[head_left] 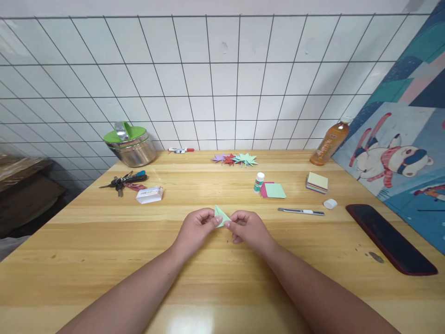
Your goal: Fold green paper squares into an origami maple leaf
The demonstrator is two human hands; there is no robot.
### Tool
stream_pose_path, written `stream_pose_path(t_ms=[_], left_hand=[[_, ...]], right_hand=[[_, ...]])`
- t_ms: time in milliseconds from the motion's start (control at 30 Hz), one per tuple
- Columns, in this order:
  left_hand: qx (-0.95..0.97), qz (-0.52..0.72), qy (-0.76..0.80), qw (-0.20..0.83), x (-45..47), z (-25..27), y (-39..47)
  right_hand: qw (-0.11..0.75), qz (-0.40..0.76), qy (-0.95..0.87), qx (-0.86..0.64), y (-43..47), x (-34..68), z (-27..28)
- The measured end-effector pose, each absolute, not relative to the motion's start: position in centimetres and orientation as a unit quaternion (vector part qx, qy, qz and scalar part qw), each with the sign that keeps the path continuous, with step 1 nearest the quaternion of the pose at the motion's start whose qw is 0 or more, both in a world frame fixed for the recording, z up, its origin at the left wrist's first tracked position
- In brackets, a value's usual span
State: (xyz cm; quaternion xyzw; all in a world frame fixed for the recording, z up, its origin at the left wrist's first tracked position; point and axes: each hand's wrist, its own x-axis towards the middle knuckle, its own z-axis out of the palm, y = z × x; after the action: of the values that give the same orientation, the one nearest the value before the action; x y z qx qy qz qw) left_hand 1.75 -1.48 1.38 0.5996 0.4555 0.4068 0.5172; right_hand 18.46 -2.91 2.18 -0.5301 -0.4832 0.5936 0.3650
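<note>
Between my two hands is a small piece of light green paper [221, 215], folded to a pointed, triangular shape. My left hand [199, 228] pinches its left side, with the thumb lying on top. At the right corner, my right hand [249, 229] grips the paper between thumb and fingers. Both hands are just above the wooden table [222, 278]. Beyond them stands a glue stick [258, 183] with a white cap. Beside it lie square sheets of paper, a light green one [276, 190] partly over a pink one [264, 189].
Folded paper stars [245, 159] lie at the back. To the right are a utility knife [301, 211], a paper stack [317, 182], a white cap [330, 203], a drink bottle [329, 143] and a dark phone-like slab [389, 239]. Keys [125, 180], a small box [149, 195] and a green-lidded pot [134, 147] are left.
</note>
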Motion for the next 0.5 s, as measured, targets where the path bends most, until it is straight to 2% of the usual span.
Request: stream_pose_path(t_ms=[500], left_hand=[[0.568,0.413,0.473,0.532,1.53,1.78,-1.56]], right_hand=[[0.362,0.621,-0.478,-0.505,-3.07,18.43,2.31]])
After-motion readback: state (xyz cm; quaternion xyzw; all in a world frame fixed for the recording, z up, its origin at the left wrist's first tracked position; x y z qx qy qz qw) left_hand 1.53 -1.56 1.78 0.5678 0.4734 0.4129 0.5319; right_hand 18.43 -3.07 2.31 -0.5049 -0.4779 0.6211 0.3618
